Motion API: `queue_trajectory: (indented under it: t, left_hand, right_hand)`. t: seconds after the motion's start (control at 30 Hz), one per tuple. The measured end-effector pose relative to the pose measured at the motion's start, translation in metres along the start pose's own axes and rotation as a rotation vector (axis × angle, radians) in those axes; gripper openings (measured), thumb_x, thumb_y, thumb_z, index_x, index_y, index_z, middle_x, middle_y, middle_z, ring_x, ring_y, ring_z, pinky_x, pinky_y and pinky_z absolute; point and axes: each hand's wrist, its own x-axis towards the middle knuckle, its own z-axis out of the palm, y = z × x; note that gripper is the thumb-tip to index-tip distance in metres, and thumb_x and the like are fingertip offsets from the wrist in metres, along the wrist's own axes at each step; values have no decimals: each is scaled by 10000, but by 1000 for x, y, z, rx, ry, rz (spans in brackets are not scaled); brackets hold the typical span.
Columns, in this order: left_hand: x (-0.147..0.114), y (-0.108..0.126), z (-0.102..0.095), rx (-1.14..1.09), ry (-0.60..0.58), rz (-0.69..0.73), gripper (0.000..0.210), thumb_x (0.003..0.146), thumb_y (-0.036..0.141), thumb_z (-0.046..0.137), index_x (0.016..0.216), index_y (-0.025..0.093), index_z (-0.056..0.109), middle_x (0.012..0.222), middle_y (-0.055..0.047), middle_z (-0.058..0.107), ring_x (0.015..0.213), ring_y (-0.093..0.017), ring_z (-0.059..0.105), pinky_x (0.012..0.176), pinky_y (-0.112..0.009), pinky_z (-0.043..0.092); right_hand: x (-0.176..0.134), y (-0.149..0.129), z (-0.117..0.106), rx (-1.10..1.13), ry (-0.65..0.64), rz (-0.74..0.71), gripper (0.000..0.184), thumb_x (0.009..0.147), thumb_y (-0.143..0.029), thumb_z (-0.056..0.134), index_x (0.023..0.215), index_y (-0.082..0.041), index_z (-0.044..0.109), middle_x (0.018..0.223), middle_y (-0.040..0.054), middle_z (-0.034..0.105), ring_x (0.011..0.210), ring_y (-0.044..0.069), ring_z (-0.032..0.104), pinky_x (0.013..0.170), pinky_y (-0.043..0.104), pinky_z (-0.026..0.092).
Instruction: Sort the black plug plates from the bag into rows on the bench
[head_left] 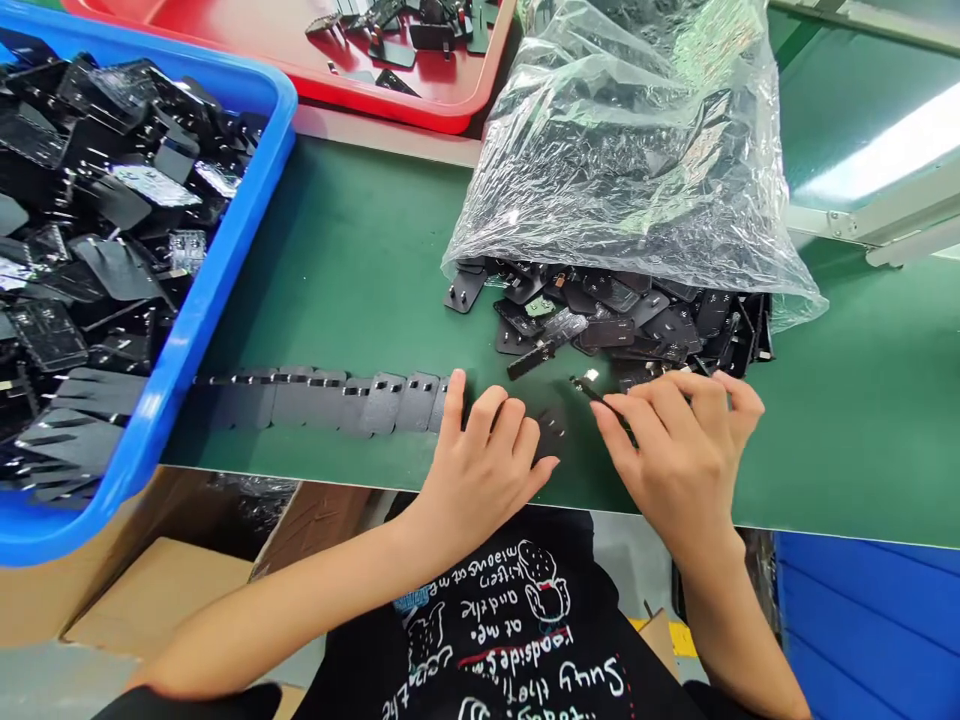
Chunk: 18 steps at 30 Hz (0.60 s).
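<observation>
A row of flat black plastic pieces (307, 400), overlapping like shingles with small raised clips on top, runs along the green table toward the blue bin. At the row's right end rests the index finger of my left hand (487, 450), its fingers apart and the thumb stretched out. Another black piece with small pins (551, 432) lies beside that hand, partly hidden by it. My right hand (682, 450) is closed on a thin black plastic piece (619, 412), held at a tilt just above the table. Behind it spreads a heap of loose black pieces (637, 325).
A clear plastic bag (622, 170) spills the heap onto the table (360, 250). The blue bin (247, 210) at left is piled with black pieces. A red tray (337, 85) with more pieces sits at the back. Cardboard boxes (165, 590) stand below the table.
</observation>
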Motion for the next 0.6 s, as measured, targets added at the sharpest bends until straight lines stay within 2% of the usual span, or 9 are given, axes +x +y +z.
queue_trajectory:
  t: [0.07,0.17,0.27,0.37,0.43,0.5,0.6]
  left_hand:
    - [-3,5,-2,-30,4,-67,351,891,479,553,764,160,622,892,-114,605,976,-293,505,1030,-619,417]
    - [-7,-1,-11,-135,2,-85,348,889,491,564,800,159,619,933,-110,627,1007,-298,523,1049,-619,403]
    - [-11,-28,-20,-276,-95,30,272,897,410,586,985,156,620,1095,-101,641,1163,-303,506,1113,-581,362]
    - [-22,-62,-29,-282,-175,80,366,898,360,606,1186,141,557,1253,-118,607,1278,-319,458,1134,-584,333]
    - [-34,-79,-34,-241,-148,18,381,893,326,618,1216,143,532,1265,-128,604,1283,-321,463,1124,-587,346]
    - [-52,-87,-38,-211,-73,-88,346,887,261,618,1206,165,524,1223,-119,620,1258,-300,493,1102,-555,390]
    - [-80,-91,-37,-147,54,-323,351,872,187,610,1210,200,517,1195,-110,619,1214,-276,537,1042,-497,462]
  right_hand:
    - [-8,-8,-6,-36,-10,11,133,912,-255,628,809,-171,620,771,32,647,848,223,557,878,421,362]
    - [-21,-22,-16,-91,-122,29,145,929,-243,602,809,-163,617,781,52,643,823,229,548,798,397,353]
    - [-32,-35,-27,-109,-211,47,182,943,-235,576,776,-170,604,732,47,603,790,226,524,753,387,336]
    - [-36,-42,-32,-74,-250,14,293,962,-263,530,679,-189,550,653,35,518,719,215,474,698,375,327]
    - [-37,-43,-30,-11,-236,-20,356,967,-257,496,616,-205,484,620,28,459,676,205,437,664,365,325]
    - [-39,-42,-24,47,-200,-33,378,959,-234,490,587,-218,422,603,17,413,651,196,413,635,354,322]
    - [-42,-42,-13,75,-159,-2,386,956,-250,509,596,-227,371,594,0,377,628,184,389,610,340,320]
